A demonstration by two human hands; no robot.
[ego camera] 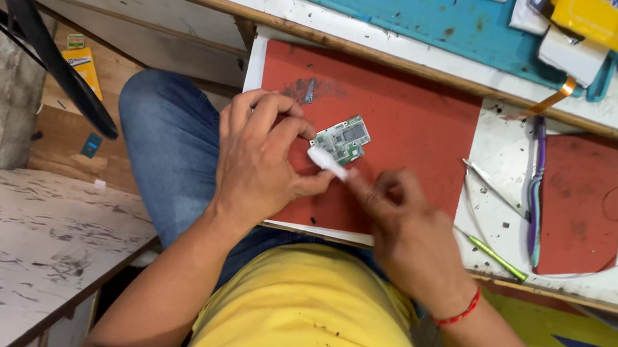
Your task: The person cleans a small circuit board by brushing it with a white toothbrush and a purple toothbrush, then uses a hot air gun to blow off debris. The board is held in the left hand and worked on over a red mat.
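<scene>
Room lies bare on the red mat [417,125] toward its far and right edges, while near its middle my left hand [261,157] pinches the small green circuit board [342,138] and my right hand [409,224] grips a white swab [326,162] against it.

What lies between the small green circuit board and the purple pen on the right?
In the head view, only the bare red mat and then white bench top lie between the circuit board and the purple pen.
</scene>
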